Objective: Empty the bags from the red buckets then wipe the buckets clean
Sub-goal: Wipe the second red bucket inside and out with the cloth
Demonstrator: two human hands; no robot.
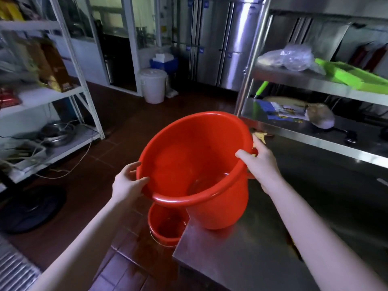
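Red bucket [195, 164]: tilted on bench [241, 259] corner.
Around: second bucket [165, 225] on floor [126, 114] below; steel shelves [315, 85] right.
Look: glossy, mouth toward camera.
Fingers: left hand [128, 181], right hand [260, 160] clamped on rim.

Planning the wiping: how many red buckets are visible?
2. Upper bucket, held by left hand and right hand at the steel table; lower bucket on the floor. Others may be hidden.

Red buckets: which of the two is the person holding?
The larger red bucket, tilted over the steel table, with the left hand and right hand gripping its rim. The smaller red bucket stands upright on the floor below, untouched.
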